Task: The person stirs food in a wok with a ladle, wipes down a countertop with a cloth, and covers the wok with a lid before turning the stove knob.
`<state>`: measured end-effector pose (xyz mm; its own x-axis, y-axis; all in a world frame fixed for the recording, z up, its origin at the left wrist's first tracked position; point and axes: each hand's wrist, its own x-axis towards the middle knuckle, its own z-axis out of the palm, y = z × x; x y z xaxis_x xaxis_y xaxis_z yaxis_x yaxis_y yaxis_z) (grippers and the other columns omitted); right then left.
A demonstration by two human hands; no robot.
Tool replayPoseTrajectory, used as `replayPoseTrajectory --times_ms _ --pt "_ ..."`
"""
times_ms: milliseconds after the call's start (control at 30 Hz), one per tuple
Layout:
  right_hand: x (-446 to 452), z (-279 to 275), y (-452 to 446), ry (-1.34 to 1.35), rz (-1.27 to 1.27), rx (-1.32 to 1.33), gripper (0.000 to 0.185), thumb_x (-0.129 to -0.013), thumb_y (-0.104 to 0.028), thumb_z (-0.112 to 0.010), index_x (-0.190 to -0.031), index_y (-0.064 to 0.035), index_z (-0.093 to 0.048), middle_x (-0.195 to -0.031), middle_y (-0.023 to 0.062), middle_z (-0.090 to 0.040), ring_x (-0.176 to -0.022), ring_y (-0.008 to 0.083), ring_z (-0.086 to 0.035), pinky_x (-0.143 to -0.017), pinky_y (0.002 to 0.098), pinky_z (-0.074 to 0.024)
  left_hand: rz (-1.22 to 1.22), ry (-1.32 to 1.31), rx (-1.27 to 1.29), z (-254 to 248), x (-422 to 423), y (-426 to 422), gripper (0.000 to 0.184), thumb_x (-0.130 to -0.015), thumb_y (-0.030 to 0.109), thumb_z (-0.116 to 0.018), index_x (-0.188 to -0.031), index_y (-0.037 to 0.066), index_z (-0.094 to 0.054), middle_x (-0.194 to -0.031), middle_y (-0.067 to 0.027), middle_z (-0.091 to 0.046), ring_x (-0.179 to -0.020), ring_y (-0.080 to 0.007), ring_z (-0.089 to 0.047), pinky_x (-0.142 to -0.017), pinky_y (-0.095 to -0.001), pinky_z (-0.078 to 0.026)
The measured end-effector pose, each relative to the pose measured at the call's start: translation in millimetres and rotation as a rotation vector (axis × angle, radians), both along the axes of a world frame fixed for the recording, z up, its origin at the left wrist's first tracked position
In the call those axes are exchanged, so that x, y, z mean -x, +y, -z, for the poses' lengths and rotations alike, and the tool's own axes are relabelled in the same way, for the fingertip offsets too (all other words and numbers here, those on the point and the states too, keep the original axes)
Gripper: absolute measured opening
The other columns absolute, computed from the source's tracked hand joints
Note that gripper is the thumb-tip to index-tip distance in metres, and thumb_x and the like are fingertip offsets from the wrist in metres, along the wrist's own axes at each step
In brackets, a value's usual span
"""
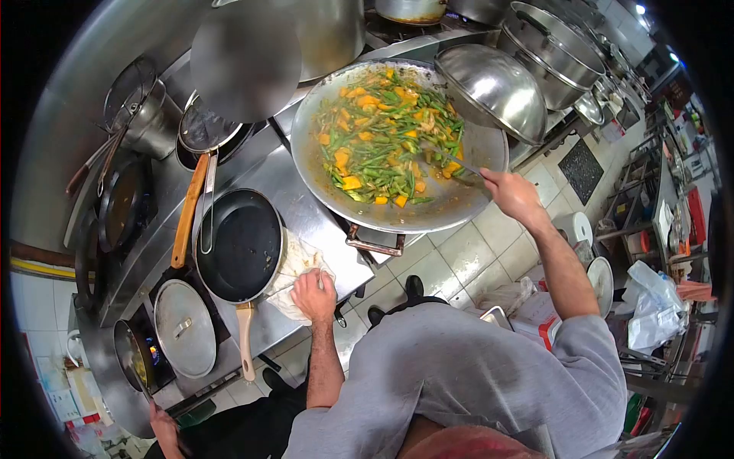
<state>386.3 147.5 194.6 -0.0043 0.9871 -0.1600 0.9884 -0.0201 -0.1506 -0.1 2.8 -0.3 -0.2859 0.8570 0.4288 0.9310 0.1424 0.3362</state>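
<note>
Bright, even light fills the frame, with lamps [641,9] flaring at upper right. Glare streaks the domed lid [493,84] and floor [468,249]. Vegetables [390,138] show clearly, while a round blur [245,60] masks part of the upper left, the steel wall [61,176] bows, and black vignetting swallows the corners.

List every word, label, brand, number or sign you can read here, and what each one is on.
No text can be read.
White-and-red box on the floor: any print is too small and blurred.
Boxes at the lower left: too small and blurred to read.
Big pan, black frying pan, cloth: no lettering that I can make out.
</note>
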Motion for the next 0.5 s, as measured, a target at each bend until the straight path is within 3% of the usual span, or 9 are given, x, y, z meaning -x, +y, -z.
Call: replayPoseTrajectory --times_ms 100,367,500 --pt "-4.0 -10.0 -3.3 -0.018 -0.021 -0.018 0.031 -0.088 -0.026 -0.055 -0.118 -0.0210 -0.061 -0.101 0.0132 -0.066 -0.093 0.0317 -0.062 -0.082 0.0420 -0.0495 0.002 0.009 -0.028 -0.1 -0.8 -0.1 0.012 -0.081 0.021 -0.062 -0.088 0.011 -0.062 -0.085 -0.0026 -0.059 -0.085 -0.0231 -0.055 -0.075 -0.0395 -0.037" --pt "-49.6 -138.9 -53.8 -0.226 -0.127 0.076 0.034 -0.082 -0.021 -0.062 -0.116 -0.0207 -0.062 -0.099 0.0110 -0.067 -0.094 0.0285 -0.062 -0.083 0.0405 -0.0499 -0.009 0.009 0.019 2.8 0.1 -2.2 0.014 -0.082 0.022 -0.062 -0.091 0.011 -0.062 -0.089 -0.0038 -0.059 -0.088 -0.0240 -0.055 -0.075 -0.0402 -0.038" --pt "-56.7 -123.5 -54.8 -0.312 -0.037 0.143 0.032 -0.084 -0.022 -0.060 -0.116 -0.0220 -0.062 -0.097 0.0123 -0.067 -0.093 0.0291 -0.062 -0.083 0.0410 -0.0499 -0.003 -0.003 0.019 2.6 -0.1 -1.0 0.014 -0.081 0.022 -0.062 -0.091 0.012 -0.062 -0.089 -0.0040 -0.059 -0.088 -0.0242 -0.055 -0.075 -0.0402 -0.038"
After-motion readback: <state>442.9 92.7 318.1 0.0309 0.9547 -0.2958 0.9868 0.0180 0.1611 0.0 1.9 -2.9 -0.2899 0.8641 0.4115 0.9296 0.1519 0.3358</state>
